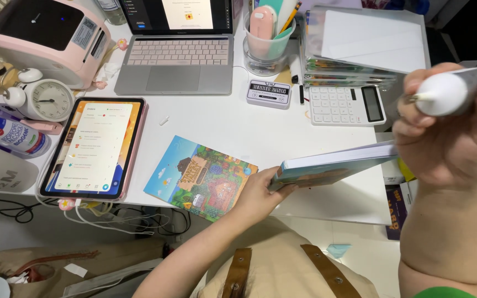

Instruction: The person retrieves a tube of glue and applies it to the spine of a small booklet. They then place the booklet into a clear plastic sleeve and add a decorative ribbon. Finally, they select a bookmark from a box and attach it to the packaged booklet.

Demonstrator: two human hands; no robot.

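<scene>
Two hands: both belong to the person wearing the head camera, seen from above over a white desk (282, 138).
Left hand (258, 190): pinching the near end of a thin book (332, 165), thumb on top and fingers beneath, holding it level above the desk's front edge.
Thin book: light blue cover edge and white pages face the camera; it stretches from the left hand toward the right hand, off the desk surface.
Right hand (448, 138): raised close to the lens at the right of the frame, fingers curled tight around a white, round-tipped tool (443, 94) with a grey body.
Illustrated card (201, 177): a colourful flat print lies on the desk just beside the left hand, its far corner touching or nearly touching the wrist; I cannot tell which.
Tablet (95, 148): lit screen, pink case, lying left of the card.
Laptop (178, 55): open at the back of the desk, centre left.
Calculator (346, 105): white, behind the book, near a stack of clear folders (360, 47).
Cup of pens (266, 41): between laptop and folders.
Clock (48, 99): small white alarm clock at the far left, in front of a pink printer (45, 38).
</scene>
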